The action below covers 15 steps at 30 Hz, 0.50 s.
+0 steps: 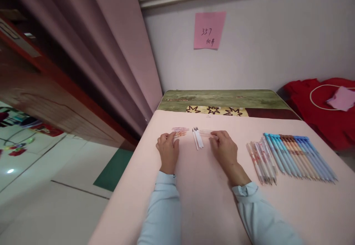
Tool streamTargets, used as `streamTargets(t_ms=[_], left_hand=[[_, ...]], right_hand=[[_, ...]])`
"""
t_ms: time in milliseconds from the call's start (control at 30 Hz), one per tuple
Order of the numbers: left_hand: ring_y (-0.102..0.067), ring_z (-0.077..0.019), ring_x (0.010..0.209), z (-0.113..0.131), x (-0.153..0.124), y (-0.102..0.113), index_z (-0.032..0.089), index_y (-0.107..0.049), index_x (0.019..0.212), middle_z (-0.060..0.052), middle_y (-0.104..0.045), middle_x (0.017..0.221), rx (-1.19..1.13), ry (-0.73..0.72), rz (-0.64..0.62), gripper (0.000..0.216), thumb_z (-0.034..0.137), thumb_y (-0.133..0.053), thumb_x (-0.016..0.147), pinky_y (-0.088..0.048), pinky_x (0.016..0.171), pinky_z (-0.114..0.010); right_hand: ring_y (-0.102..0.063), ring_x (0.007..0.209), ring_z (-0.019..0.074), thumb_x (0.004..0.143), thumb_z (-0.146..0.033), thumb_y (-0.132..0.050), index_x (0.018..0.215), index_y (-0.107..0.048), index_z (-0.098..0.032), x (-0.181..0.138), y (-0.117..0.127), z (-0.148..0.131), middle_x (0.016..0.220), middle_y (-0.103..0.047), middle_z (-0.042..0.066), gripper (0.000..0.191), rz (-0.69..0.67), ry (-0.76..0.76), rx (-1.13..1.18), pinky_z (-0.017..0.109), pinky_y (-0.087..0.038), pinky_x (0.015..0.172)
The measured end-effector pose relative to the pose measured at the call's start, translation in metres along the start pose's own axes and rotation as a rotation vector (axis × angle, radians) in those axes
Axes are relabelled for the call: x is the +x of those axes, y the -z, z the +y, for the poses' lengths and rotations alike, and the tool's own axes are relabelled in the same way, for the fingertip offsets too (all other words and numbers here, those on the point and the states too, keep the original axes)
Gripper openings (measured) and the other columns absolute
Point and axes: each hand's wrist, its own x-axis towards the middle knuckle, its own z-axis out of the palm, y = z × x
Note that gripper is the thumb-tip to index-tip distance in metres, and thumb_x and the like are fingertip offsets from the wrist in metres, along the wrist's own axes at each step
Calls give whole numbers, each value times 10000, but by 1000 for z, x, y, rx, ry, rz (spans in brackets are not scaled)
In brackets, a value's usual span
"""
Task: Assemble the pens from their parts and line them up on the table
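My left hand (168, 150) is at the left of a small group of pen parts, thumb and fingers closed on an orange-patterned pen barrel (181, 133). Another purplish patterned barrel (177, 129) lies just beyond it. Between my hands rest several white pen refills (199, 139) with dark tips, pointing away from me. My right hand (225, 149) has its thumb and forefinger pinched at the near end of a clear, pinkish pen piece (205, 133). Similar clear pieces lie beside that one, partly hidden by the fingers.
On the right lie assembled pens: a patterned clear group (262, 162) and a row in blue and brown (299, 156). A pink sheet (205, 200) covers the table. Red cloth (318, 115) is beyond its right edge; a curtain (116, 45) hangs at left.
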Motion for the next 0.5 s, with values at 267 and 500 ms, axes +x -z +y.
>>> streamTargets(t_ms=[267, 500], left_hand=[[-526, -279, 1074, 3, 1, 0, 245, -661, 1114, -91, -610, 1097, -52, 12, 0, 273, 217, -537, 872, -373, 929, -437], [-534, -273, 1038, 7, 1, 3, 226, -663, 1014, -81, -644, 1032, -53, 25, -13, 203, 192, -536, 859, -374, 905, -429]], right_hand=[[-623, 751, 134, 884, -397, -604, 967, -699, -253, -8, 0, -12, 910, -684, -3, 192, -84, 126, 43, 255, -394, 642], [-645, 771, 153, 853, -433, -663, 987, -710, -264, -12, -2, -19, 913, -694, -6, 220, -219, 105, -47, 260, -374, 612]])
